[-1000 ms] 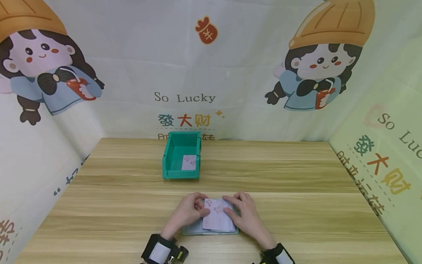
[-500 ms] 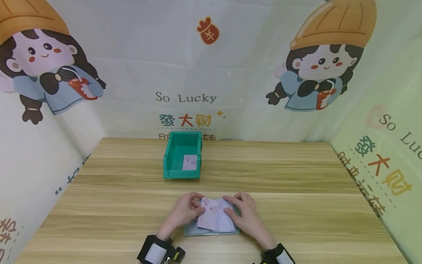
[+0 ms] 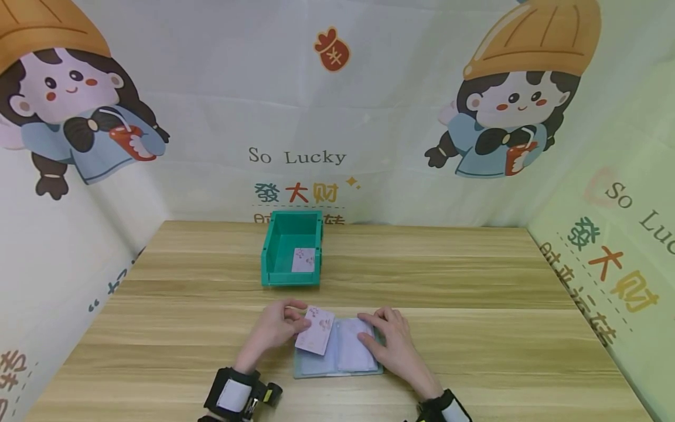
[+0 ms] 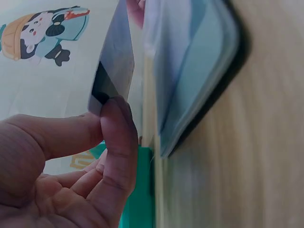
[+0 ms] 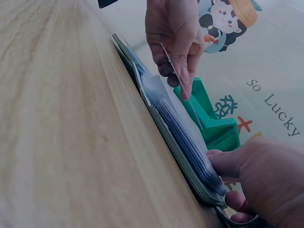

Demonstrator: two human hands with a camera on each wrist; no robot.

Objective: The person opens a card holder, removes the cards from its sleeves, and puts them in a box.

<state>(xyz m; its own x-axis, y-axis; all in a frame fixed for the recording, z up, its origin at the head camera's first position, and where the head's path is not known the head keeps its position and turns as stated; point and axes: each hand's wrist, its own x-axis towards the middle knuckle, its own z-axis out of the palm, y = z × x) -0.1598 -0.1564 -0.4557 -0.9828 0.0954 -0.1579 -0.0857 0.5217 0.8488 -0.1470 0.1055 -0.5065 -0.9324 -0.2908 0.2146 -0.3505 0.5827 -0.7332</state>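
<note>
A light pink printed card [image 3: 319, 333] is pinched between the thumb and fingers of my left hand [image 3: 275, 326]. It is tilted above the left side of an open card holder [image 3: 319, 366] with a green cover and clear sleeves. In the left wrist view the card [image 4: 116, 61] stands nearly edge-on, apart from the sleeves. My right hand [image 3: 394, 344] grips the holder's right edge. The right wrist view shows its thumb [image 5: 228, 162] on the stacked sleeves and its fingers curled at the cover's edge.
A green bin [image 3: 290, 279] stands on the wooden table [image 3: 448, 264] beyond the holder, near the back wall. Another pink card [image 3: 303, 260] lies inside it. A printed cloth [image 3: 390, 135] hangs behind and beside the table.
My left hand has drawn the card leftward and up off the right-hand sleeves, uncovering the holder's left side. The right hand has stayed at the right edge.
</note>
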